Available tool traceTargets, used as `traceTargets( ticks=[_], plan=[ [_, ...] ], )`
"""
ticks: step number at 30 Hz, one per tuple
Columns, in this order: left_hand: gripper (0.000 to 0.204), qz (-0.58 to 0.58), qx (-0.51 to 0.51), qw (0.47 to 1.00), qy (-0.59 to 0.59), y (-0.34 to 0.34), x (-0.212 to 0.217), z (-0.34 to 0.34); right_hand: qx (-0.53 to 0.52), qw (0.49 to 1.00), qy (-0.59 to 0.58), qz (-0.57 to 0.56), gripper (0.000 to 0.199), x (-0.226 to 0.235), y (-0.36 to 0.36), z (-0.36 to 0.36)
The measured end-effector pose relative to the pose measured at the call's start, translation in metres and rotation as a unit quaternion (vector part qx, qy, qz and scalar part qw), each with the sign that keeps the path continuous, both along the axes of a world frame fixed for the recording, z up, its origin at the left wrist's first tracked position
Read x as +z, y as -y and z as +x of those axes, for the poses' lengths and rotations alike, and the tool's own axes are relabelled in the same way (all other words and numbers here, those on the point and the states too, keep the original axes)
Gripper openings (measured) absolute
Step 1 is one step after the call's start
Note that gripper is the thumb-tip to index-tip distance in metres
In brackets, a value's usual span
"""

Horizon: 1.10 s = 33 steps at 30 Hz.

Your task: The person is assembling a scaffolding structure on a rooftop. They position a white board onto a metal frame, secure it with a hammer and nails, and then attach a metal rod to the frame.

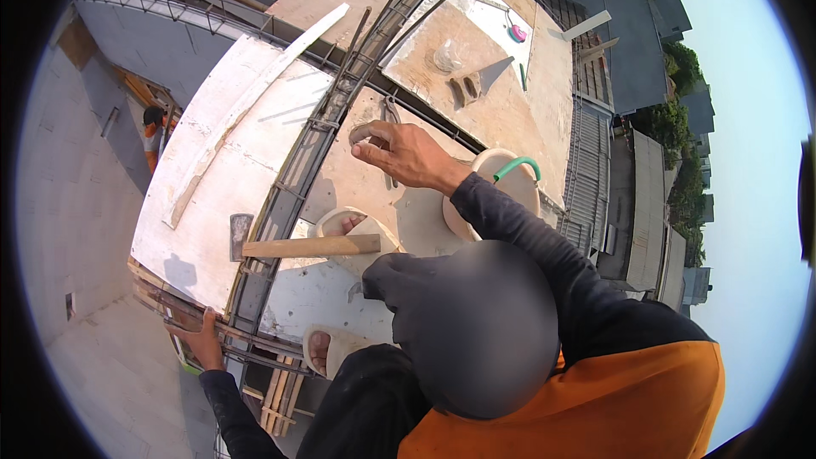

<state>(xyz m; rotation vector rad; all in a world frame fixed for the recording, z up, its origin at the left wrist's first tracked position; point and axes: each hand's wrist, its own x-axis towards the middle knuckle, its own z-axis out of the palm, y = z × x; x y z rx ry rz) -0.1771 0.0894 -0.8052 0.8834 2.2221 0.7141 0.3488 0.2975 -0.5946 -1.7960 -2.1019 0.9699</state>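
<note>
"Is anything held in the bare right hand point(408, 153)?"

"That cannot be told; its fingers are curled above a tan plywood panel point(416, 217). A dark metal pincer-like tool point(391, 108) is partly hidden by it."

"And the bare left hand point(200, 342)?"

"It is placed well apart, at the edge of a white panel point(263, 153); its grip cannot be made out."

"What is seen nearby?"

"A wooden-handled, grey-headed hammer point(310, 246) is laid across dark steel rods point(293, 183). A round cream bucket point(453, 217) is seen beside the right forearm."
</note>
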Motion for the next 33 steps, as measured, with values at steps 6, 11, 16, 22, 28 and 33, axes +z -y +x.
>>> traceTargets(
  ticks=[6, 11, 16, 22, 28, 33],
  plan=[
    [0.125, -0.019, -0.002, 1.000, -0.008, -0.015, 0.003, 0.031, -0.232, 0.954, 0.148, 0.120, 0.035, 0.012, -0.063, 0.232],
    [0.125, -0.026, 0.019, 0.999, 0.044, -0.010, -0.004, 0.024, -0.185, 0.922, 0.323, 0.103, 0.034, -0.058, -0.158, 0.320],
    [0.128, -0.054, 0.014, 0.998, 0.006, -0.018, 0.017, 0.015, -0.177, 0.930, 0.321, 0.035, 0.033, -0.134, -0.200, 0.363],
    [0.127, -0.056, 0.068, 0.992, 0.094, -0.027, 0.011, 0.032, 0.010, 0.922, 0.387, -0.007, 0.031, -0.154, -0.249, 0.429],
    [0.126, -0.053, 0.058, 0.996, 0.045, -0.022, 0.008, 0.036, 0.129, 0.865, 0.484, -0.027, 0.030, -0.182, -0.264, 0.449],
    [0.126, -0.091, 0.082, 0.990, 0.069, -0.018, -0.002, 0.027, 0.043, 0.880, 0.473, 0.001, 0.030, -0.198, -0.263, 0.454]
  ],
)
